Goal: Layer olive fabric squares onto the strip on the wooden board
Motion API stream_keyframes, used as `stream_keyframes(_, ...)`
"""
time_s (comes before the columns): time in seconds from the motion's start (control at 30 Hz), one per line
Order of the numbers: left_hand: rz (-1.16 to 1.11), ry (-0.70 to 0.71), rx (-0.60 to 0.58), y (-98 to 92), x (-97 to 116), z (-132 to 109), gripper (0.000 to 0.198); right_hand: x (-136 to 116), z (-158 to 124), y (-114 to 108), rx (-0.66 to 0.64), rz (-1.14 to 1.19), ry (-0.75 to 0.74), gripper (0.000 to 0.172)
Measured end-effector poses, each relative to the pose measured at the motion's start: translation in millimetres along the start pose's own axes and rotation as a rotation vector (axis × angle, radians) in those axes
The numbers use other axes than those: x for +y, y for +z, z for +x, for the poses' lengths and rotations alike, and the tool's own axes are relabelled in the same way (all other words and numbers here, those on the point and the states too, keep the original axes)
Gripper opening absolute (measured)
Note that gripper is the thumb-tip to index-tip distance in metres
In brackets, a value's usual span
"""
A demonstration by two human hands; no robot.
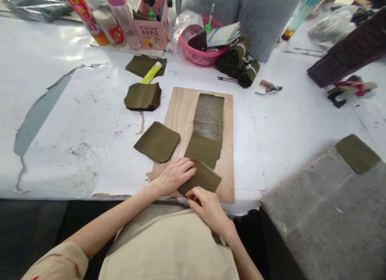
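Observation:
A dark olive fabric piece (205,178) lies at an angle over the lower part of a wooden board (177,107). My left hand (176,175) rests on its upper left side, fingers lying flat. At the near edge, my right hand (206,203) pinches the same piece between thumb and curled fingers. Just beyond it, more olive pieces (203,148) overlap in a column up the board. The far end of that column is a grey, rough-textured strip (209,111). Left of the board's middle sits a stack of olive pieces (158,141), partly on the board.
Farther back are another olive stack (141,96) and a yellow tube (151,72) on more pieces. A pink basin (199,57), olive rolls (249,73) and small snips (226,79) stand behind. At right, a grey padded surface (328,207) bears one olive piece (358,153).

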State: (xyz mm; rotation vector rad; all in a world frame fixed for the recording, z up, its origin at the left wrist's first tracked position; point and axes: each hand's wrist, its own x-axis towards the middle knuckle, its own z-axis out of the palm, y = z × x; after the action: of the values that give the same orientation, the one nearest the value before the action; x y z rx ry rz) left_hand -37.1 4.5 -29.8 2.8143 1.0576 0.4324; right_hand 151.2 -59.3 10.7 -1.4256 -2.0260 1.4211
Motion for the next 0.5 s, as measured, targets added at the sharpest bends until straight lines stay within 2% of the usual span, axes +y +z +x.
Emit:
stream_keyframes(0.07,0.018,0.014,0.004,1.0,0,-3,0.017,2,5,-4,0.057,-0.009,-0.021,0.013)
stream_keyframes(0.2,0.041,0.020,0.002,2.7,-1,-4,0.017,17,22,-16,0.449,-0.284,0.017,0.016)
stream_keyframes(0.27,0.044,0.021,-0.007,3.3,-2,-3,0.017,26,29,-19,0.560,-0.428,0.041,0.019)
stream_keyframes(0.37,0.033,0.039,-0.023,1.8,-5,0,0.016,34,33,-18,0.570,-0.506,0.065,0.020)
stream_keyframes(0.5,0.004,0.069,-0.051,-3.4,-8,6,0.014,34,31,-13,0.568,-0.486,0.095,0.015)
